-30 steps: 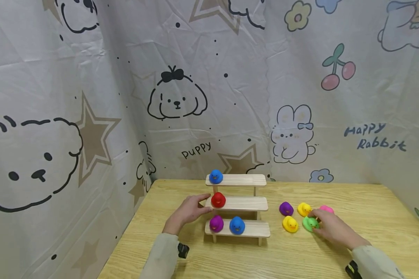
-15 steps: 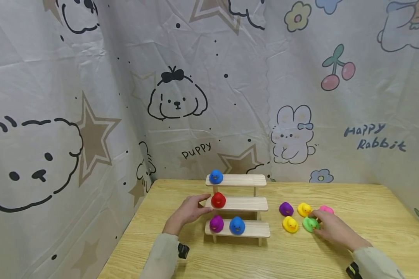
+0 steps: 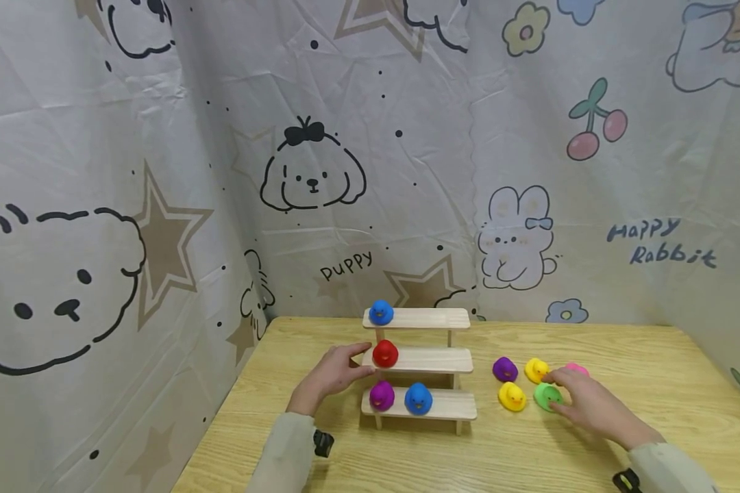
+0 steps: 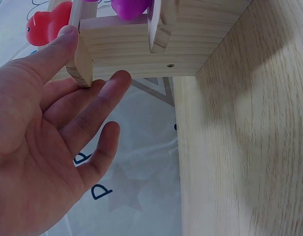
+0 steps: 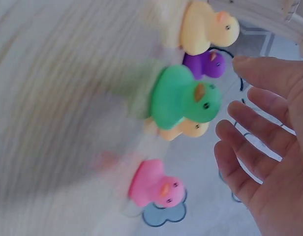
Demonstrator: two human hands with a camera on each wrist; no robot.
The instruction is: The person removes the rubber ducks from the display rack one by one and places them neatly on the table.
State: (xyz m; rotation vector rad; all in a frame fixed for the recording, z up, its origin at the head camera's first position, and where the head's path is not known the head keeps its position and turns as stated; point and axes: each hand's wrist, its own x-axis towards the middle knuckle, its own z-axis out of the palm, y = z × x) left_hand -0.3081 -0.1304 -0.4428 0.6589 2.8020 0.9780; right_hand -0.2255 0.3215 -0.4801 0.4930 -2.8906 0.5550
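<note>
A three-tier wooden shelf (image 3: 432, 359) stands on the table. My left hand (image 3: 333, 370) pinches the left end of its middle board, the thumb over the edge and fingers beneath. A red rubber duck (image 3: 385, 354) sits beside that thumb. On the top board is a blue duck (image 3: 381, 313); the bottom one bears a magenta duck (image 3: 382, 396) and another blue duck (image 3: 418, 398). My right hand (image 3: 595, 407), fingers relaxed and apart, hovers just right of a green duck (image 5: 181, 98). The right wrist view shows a gap between them. A pink duck (image 5: 156, 184) is partly hidden behind this hand in the head view.
Left of the green duck lie a purple duck (image 3: 505, 369), a yellow duck (image 3: 537, 370) and a second yellow duck (image 3: 512, 396). A printed curtain (image 3: 432, 205) hangs behind and along the sides of the wooden table (image 3: 407, 465).
My right hand has let go of the green duck, its fingers spreading and drawing back slightly to the right. The left hand has stayed on the shelf.
</note>
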